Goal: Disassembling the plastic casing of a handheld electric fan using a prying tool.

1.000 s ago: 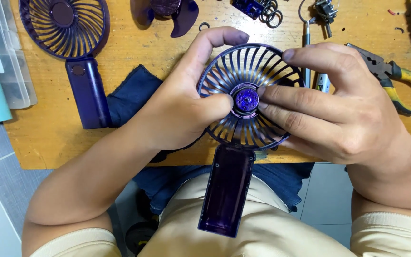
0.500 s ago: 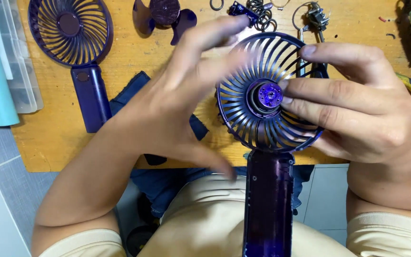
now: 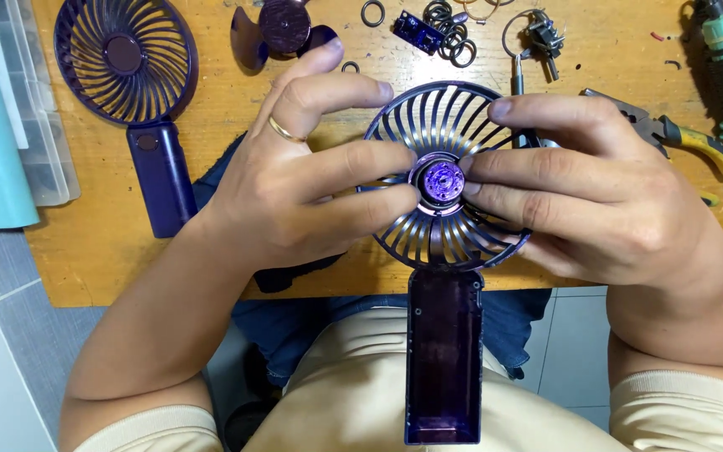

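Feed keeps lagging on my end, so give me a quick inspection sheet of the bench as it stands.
Surface: wooden table, scuffed.
Job's things: purple fan half held over the table edge, motor hub exposed.
Clutter: second fan half, fan blade, rubber rings, pliers, plastic box.
Grippers: left hand and right hand both pinch the hub.
Cables: nothing seen.
Surroundings: grey tiled floor.

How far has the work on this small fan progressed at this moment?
Done: the blade rotor is off and lies on the wooden table, and the front grille half lies apart. In hand: the left hand and right hand pinch the purple motor hub in the open rear fan half. Left: these parts remain separate.
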